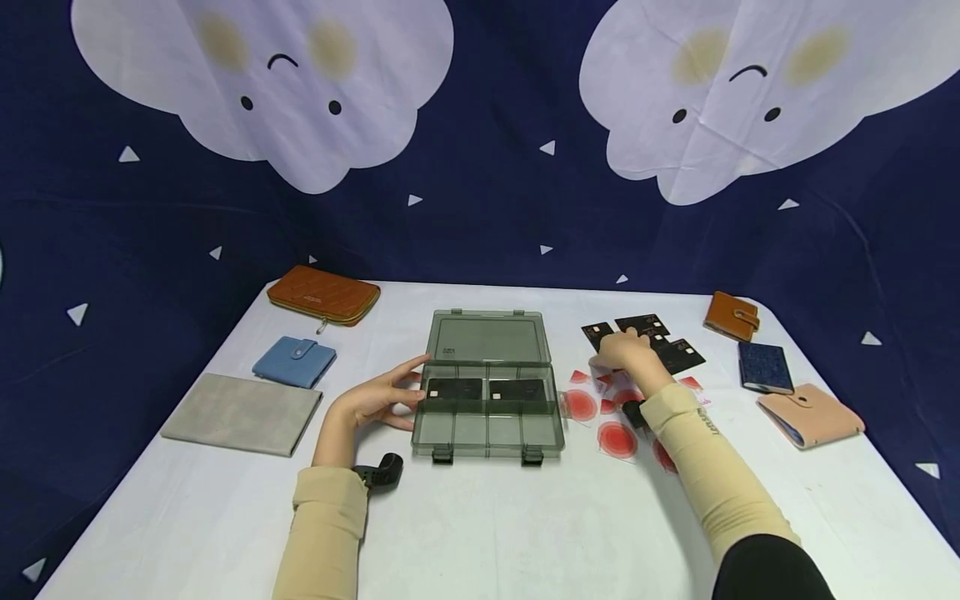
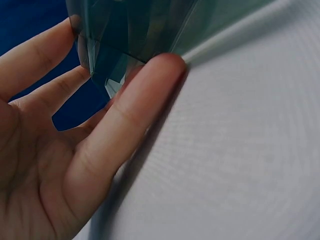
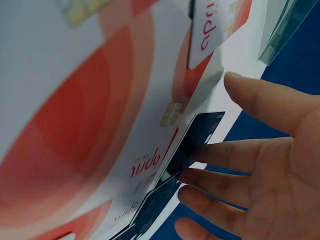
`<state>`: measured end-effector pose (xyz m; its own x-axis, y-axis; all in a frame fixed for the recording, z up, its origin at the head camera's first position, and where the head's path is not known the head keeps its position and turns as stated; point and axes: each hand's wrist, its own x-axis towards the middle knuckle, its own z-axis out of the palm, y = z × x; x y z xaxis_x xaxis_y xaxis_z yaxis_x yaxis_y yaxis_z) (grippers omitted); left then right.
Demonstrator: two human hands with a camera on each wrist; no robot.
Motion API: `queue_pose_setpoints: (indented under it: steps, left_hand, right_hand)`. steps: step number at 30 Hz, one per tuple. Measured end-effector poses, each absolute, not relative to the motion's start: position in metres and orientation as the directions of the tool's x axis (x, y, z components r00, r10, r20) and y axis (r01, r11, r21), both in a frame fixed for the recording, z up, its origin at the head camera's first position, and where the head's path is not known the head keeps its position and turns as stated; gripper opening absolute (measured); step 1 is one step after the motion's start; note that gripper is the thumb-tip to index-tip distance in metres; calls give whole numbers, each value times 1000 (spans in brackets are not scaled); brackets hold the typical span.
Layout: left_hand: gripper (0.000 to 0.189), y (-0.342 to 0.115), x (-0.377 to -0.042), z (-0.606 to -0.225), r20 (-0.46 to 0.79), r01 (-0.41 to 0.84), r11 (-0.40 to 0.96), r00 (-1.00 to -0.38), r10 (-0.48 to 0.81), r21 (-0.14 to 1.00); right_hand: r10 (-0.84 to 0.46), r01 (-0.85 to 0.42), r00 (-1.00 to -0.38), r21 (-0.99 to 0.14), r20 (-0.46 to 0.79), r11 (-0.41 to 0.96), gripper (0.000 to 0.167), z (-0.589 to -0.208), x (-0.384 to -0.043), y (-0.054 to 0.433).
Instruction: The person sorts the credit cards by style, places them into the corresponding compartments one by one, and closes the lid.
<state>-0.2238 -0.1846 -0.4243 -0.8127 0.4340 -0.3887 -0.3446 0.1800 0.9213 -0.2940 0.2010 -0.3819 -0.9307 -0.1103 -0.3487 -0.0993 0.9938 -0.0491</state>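
A translucent grey-green compartment box (image 1: 468, 429) lies with its lid (image 1: 491, 337) folded back. In its upper row sit two black chip cards, one at left (image 1: 454, 389) and one at right (image 1: 517, 391). My left hand (image 1: 375, 398) rests against the box's left side, fingers spread; the left wrist view shows the thumb (image 2: 135, 110) along its wall. Several black cards (image 1: 681, 356) lie to the right, with my right hand (image 1: 628, 352) over them. In the right wrist view its fingers reach a black card (image 3: 200, 130), thumb apart.
Red-and-white chip cards (image 1: 617, 439) are scattered between box and right forearm. At left lie a brown zip wallet (image 1: 324, 294), a blue wallet (image 1: 294, 362) and a grey wallet (image 1: 242, 412). Brown (image 1: 731, 316), navy (image 1: 764, 367) and pink-beige (image 1: 810, 415) wallets lie at right.
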Motion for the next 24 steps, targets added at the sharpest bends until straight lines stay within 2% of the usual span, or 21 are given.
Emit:
queue_pose_setpoints:
  steps: [7, 9, 13, 19, 24]
  left_hand:
    - [73, -185, -224, -424, -381, -331, 188, -814, 439, 925]
    - [73, -185, -224, -424, -376, -323, 192, -815, 441, 927]
    - [74, -185, -224, -425, -378, -323, 196, -816, 438, 926]
    - [75, -186, -225, -425, -382, -325, 201, -814, 438, 924]
    - [74, -186, -225, -425, -379, -322, 200, -814, 441, 925]
  right_hand:
    - [-218, -197, -933, -100, -287, 975, 57, -385, -295, 203]
    - [-220, -194, -939, -120, -266, 974, 57, -386, -297, 204]
    - [-204, -162, -945, -176, -255, 971, 58, -387, -302, 208]
    - [-142, -67, -935, -233, -324, 970, 52, -390, -313, 212]
    - [-119, -11, -909, -261, -400, 965, 61, -391, -320, 214]
